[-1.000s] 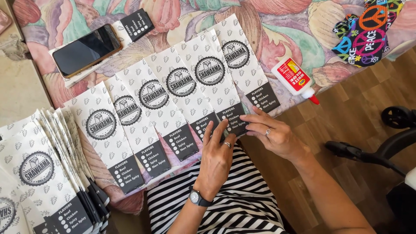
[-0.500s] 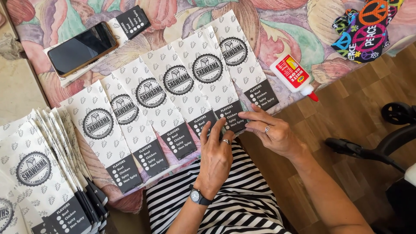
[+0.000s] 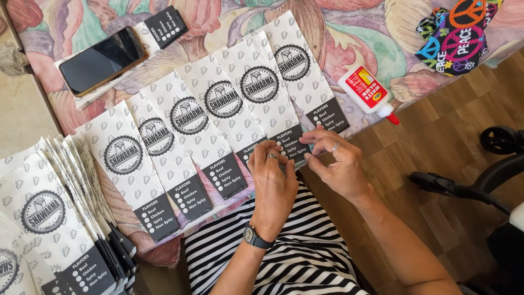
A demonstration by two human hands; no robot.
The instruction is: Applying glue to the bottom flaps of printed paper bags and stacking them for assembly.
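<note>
Floral tablecloth [image 3: 229, 22] fills upper frame, overlapping row of white printed paper bags [image 3: 191, 125] across the middle, stack lower left. Left hand [image 3: 273, 183] and right hand [image 3: 338, 166] pinch the bottom edge of one paper bag [image 3: 267, 98] at centre; glue bottle [image 3: 367, 91] upper right, phone [image 3: 102, 60] upper left.

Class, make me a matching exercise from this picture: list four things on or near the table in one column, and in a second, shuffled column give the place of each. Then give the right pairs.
Things
1. phone
2. glue bottle
3. stack of bags
4. watch

Places
A. on the left wrist
B. at the table's near left corner
C. near the table's far left, screen up
D. lying right of the row of bags, red tip over the table edge

Pairs: 1-C, 2-D, 3-B, 4-A
</note>
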